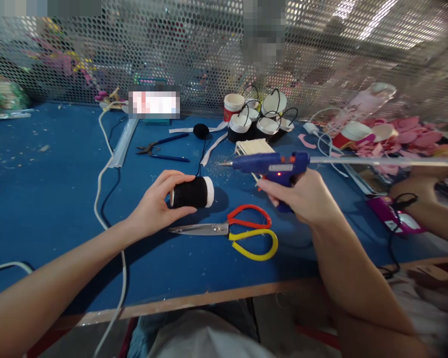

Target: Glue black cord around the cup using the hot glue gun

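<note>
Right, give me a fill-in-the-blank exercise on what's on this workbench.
1. The left hand holds a paper cup wrapped in ____ material.
2. The right hand grips a blue ____ with its nozzle pointing toward the cup.
3. The scissors lying between the hands have one red handle loop and one ____ loop.
4. The pliers lie on the ____ table top.

Missing words: black; glue gun; yellow; blue
</note>
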Tool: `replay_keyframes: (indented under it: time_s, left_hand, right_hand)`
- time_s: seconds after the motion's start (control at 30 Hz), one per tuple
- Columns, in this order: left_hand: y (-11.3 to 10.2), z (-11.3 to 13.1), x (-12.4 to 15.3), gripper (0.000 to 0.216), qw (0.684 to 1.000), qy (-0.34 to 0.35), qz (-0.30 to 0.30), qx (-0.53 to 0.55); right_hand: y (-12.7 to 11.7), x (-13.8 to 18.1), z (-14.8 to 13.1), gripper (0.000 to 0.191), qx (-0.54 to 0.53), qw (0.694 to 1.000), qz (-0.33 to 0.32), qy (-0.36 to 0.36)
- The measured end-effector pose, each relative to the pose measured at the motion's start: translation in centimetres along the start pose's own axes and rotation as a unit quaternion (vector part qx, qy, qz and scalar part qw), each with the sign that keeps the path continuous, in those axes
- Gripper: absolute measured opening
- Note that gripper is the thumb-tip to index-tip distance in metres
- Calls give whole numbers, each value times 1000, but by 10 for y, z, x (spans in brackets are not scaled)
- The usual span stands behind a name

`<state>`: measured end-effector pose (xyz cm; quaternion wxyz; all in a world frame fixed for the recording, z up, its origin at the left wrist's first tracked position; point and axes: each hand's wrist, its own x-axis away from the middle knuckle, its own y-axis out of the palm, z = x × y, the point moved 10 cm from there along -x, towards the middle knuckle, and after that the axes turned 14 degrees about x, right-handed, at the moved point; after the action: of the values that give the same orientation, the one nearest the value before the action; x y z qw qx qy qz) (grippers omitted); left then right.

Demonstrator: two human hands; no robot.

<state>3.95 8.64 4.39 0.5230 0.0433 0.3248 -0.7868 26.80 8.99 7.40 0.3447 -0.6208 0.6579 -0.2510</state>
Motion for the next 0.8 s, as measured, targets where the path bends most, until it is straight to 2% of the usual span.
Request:
replay_keyframes:
  time_s: [0.07, 0.1, 0.13, 0.3, 0.5, 0.57, 0.63, 0.7, 0.73, 0.8]
  left_hand:
    - [-1, -3, 0, 52, 1000, -10, 7, 2]
    - [-1, -4, 0, 52, 1000, -12, 11, 6]
    - [-1, -4, 1, 52, 1000, -12, 15, 12]
    - [-2, -3, 1, 49, 1000, -7, 19, 15]
    - [-1, -2, 1, 51, 1000, -6, 14, 0]
    - [-1, -2, 1, 51, 1000, -6, 12, 2]
    - [-1, 1, 1, 50, 1000, 4, 10, 4]
    - [0, 6, 2, 50, 1000, 23, 6, 5]
    - [1, 8, 2, 51, 999, 31, 1, 5]
    - [4, 10, 3, 56, 999, 40, -9, 5]
  right_hand:
    - [-14, -13, 17, 29, -15, 998, 59, 32]
    - [-24, -20, 24, 32, -5, 994, 105, 39]
    - [-28, -28, 32, 32, 20, 991, 124, 49]
    - [-28, -68, 60, 39, 256, 958, 98, 84]
    - [-25, -83, 77, 43, 359, 919, 95, 132]
    - [-28, -79, 71, 42, 398, 900, 120, 134]
    - [-32, -71, 49, 40, 419, 886, 175, 94]
    - [-27, -59, 19, 36, 380, 902, 203, 13]
    - [-17, -55, 5, 37, 327, 927, 178, -32]
    - [16, -46, -21, 48, 190, 974, 48, -109]
